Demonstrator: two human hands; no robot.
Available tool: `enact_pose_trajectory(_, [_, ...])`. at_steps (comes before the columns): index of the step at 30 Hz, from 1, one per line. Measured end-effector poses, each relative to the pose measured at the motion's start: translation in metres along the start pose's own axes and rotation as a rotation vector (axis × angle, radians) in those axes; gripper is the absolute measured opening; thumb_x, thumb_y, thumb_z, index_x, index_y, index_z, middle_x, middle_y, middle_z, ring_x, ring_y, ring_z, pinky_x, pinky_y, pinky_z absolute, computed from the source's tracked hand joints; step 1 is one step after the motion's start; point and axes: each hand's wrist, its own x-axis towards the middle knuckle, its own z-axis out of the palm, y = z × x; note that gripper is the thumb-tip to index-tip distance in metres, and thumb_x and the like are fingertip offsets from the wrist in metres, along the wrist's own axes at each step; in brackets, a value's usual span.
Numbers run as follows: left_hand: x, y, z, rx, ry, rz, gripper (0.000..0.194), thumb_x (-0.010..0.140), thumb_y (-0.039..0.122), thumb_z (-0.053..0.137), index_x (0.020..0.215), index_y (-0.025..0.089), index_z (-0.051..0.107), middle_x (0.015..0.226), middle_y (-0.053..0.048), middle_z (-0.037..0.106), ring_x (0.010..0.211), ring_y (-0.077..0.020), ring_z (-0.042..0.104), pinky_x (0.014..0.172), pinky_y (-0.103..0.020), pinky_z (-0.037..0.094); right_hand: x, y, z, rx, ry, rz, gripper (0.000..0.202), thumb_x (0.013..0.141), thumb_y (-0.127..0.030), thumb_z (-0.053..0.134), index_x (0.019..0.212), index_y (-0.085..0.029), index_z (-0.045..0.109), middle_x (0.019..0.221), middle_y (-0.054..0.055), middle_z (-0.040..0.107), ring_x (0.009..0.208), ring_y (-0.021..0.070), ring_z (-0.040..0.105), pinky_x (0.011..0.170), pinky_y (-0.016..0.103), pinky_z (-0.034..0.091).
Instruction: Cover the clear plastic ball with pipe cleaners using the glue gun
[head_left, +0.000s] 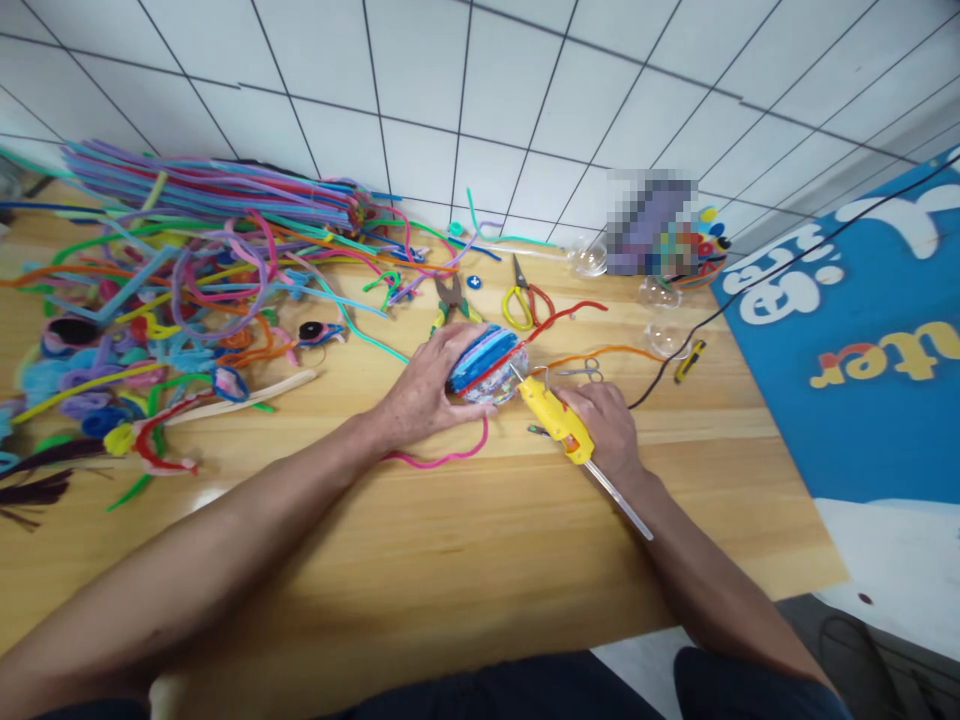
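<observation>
My left hand [420, 400] is closed around a ball [487, 362] partly covered in blue, purple and red pipe cleaner strips; its right side looks clear and shiny. A red pipe cleaner [562, 318] trails from the ball toward the upper right. In my right hand [609, 425] is a yellow hot glue gun [555, 415], its nozzle at the ball's right side and a clear glue stick [619, 500] sticking out of its back. Whether the nozzle touches the ball I cannot tell. Below the left hand lies a pink pipe cleaner [442, 462].
Pliers [450, 298], yellow-and-red-handled scissors [525, 300] and small metal scissors [589, 371] lie beyond the hands. A heap of pipe cleaners [225, 265] covers the left. Clear domes [664, 338], a yellow cutter [690, 362] and a black cord [720, 310] are at right.
</observation>
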Motion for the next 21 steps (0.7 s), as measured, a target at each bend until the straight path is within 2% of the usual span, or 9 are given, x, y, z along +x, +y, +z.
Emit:
enact_pose_trajectory(7, [-0.0002,0.0005,-0.0006,0.009,-0.015,-0.026,0.106,0.085,0.045,0.095,0.170,0.032,0.033,0.160,-0.017,0.056,0.149,-0.0385,0.057,0.124,-0.061,0.052,-0.0035,0.0015,0.0053,-0.007,0.023,0.014,0.052,0.116,-0.050,0.038,0.148,-0.020,0.066,0.101,0.011,0.073,0.091,0.0266,0.063,0.086,0.043,0.049])
enact_pose_trajectory(12, [0.0000,0.0012,-0.0004,-0.005,-0.010,-0.028,0.105,0.085,0.044,0.095,0.170,0.031,0.035,0.159,-0.017,0.057,0.149,-0.0382,0.057,0.124,-0.061,0.052,-0.0041,0.0027,0.0037,-0.015,-0.003,0.011,0.042,0.115,-0.042,0.049,0.146,-0.021,0.067,0.105,0.011,0.075,0.094,0.0257,0.064,0.088,0.042,0.050])
enact_pose_trajectory(21, [0.0002,-0.0007,0.0009,-0.021,0.003,-0.016,0.107,0.084,0.045,0.096,0.170,0.033,0.034,0.159,-0.016,0.057,0.148,-0.0378,0.058,0.123,-0.061,0.053,-0.0006,-0.0002,0.0038,-0.032,0.028,-0.008,0.045,0.117,-0.046,0.040,0.141,-0.019,0.067,0.100,0.010,0.073,0.089,0.0247,0.063,0.083,0.041,0.050])
